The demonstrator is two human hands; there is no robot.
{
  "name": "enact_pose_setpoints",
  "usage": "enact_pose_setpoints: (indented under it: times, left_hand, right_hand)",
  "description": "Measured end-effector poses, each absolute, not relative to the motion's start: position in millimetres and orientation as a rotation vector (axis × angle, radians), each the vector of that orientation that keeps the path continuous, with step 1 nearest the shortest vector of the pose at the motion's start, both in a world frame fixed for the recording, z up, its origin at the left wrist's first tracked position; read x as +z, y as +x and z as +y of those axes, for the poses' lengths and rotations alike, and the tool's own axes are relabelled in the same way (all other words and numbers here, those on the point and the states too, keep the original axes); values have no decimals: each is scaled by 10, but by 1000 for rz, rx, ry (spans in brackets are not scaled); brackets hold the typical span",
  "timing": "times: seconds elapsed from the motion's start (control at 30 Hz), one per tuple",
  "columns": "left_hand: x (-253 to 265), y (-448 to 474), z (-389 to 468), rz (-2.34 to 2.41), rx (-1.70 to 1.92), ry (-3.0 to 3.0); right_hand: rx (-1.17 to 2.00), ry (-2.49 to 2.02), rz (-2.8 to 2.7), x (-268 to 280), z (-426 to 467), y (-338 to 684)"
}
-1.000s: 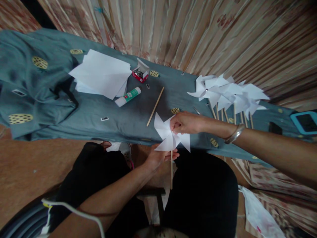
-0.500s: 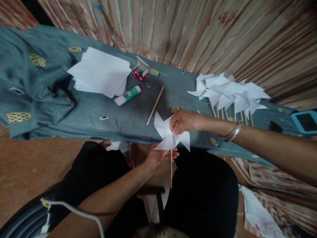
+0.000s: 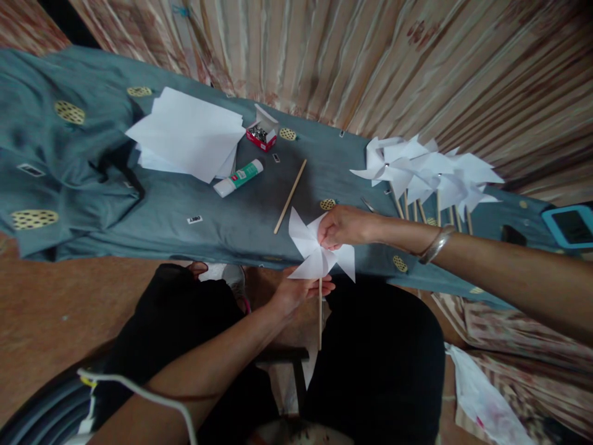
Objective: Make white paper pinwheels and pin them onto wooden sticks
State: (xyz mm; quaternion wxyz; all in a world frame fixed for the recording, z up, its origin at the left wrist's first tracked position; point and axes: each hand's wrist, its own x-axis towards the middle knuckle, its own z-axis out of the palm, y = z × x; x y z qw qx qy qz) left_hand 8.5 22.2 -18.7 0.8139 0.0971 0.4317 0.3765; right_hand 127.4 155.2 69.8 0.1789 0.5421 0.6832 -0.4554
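A white paper pinwheel (image 3: 312,267) on a thin wooden stick (image 3: 320,321) is held over the near edge of the cloth-covered surface. From below, my left hand (image 3: 291,293) supports it, lying behind the blades and stick with a few fingertips showing to the right. The left grip itself is partly hidden by the paper. My right hand (image 3: 341,226) is closed at the pinwheel's centre, its fingers bent and pressed against the paper there. Whatever small piece lies under those fingers is hidden. A loose wooden stick (image 3: 290,196) rests on the cloth just beyond the pinwheel.
White paper sheets (image 3: 189,133) are stacked at the left. Beside them lie a glue stick (image 3: 239,178) and an open red box (image 3: 262,137) of small metal pieces. Several finished pinwheels (image 3: 412,164) lie at the right, near a blue-framed device (image 3: 569,226). A curtain (image 3: 324,55) hangs behind.
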Motion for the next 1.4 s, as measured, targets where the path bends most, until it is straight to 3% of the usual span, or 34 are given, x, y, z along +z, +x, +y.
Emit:
enact_pose_setpoints:
  times: [0.23, 0.57, 0.87, 1.4]
  left_hand:
    - [-185, 91, 226, 949, 788, 212]
    - [-72, 90, 253, 978, 783, 190]
    - [-100, 96, 247, 967, 777, 175]
    - [-74, 87, 269, 974, 756, 164]
  right_hand:
    - [-1391, 1513, 1874, 666, 1593, 1286]
    - [-1225, 1497, 1907, 698, 1629, 1259]
    - [-1530, 1579, 1762, 600, 1666, 1380]
    - [-1571, 1505, 1781, 531, 1711, 1436]
